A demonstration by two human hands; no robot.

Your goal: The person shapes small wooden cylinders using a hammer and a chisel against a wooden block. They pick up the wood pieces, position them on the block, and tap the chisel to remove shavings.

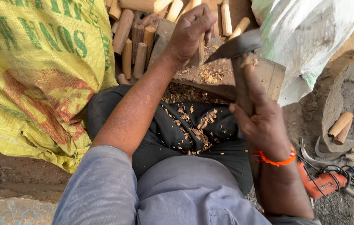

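My right hand [260,121] grips the wooden handle of a hatchet [237,46], its grey metal head raised above a wooden chopping block [264,73]. My left hand [191,29] holds a short wooden stick [200,50] upright on the block, fingers wrapped over its top. The blade hangs just right of the stick, close to it. Wood shavings [195,125] lie scattered over my dark trousers and on the block.
A pile of cut wooden pegs [137,37] lies beyond the block. A yellow woven sack [31,71] fills the left, a white sack [306,33] the upper right. An orange power drill [322,181], curved blades [331,156] and a hollowed log with two pegs [343,125] sit at right.
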